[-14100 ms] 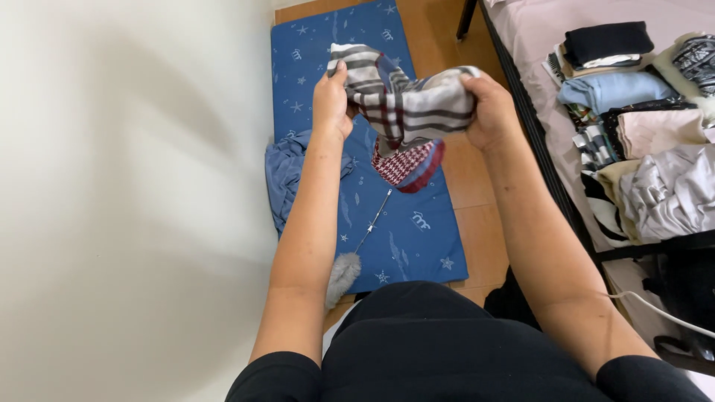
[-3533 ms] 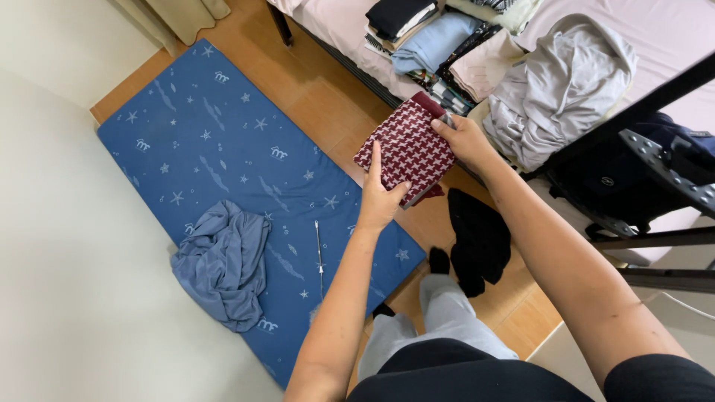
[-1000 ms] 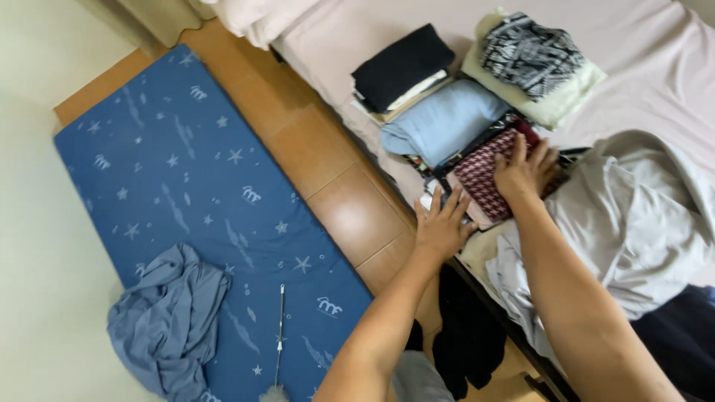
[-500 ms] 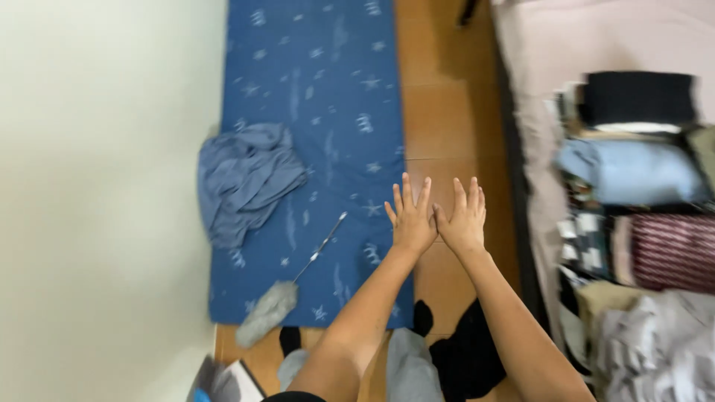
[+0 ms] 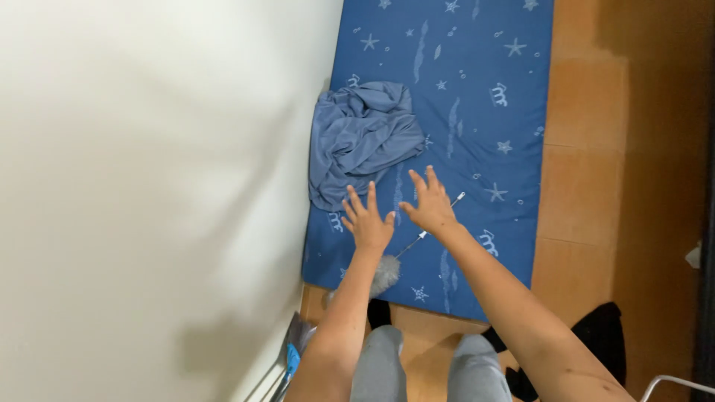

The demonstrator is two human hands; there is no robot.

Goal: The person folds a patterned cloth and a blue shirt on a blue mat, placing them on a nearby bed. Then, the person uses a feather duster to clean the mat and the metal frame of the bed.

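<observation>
Both my hands are stretched out in front of me with fingers spread and nothing in them. My left hand hovers just below a crumpled grey-blue garment that lies on a blue mat with white stars. My right hand is beside it, a little to the right, above the mat. A duster with a thin white handle and a grey fluffy head lies on the mat under my wrists.
A pale wall runs along the mat's left edge. Orange-brown wooden floor lies to the right. A black garment sits on the floor by my right arm. My grey-trousered knees are at the bottom.
My view has swung left from the bed with folded clothes to the mat. Both empty hands have moved toward the grey-blue garment and spread apart slightly.
</observation>
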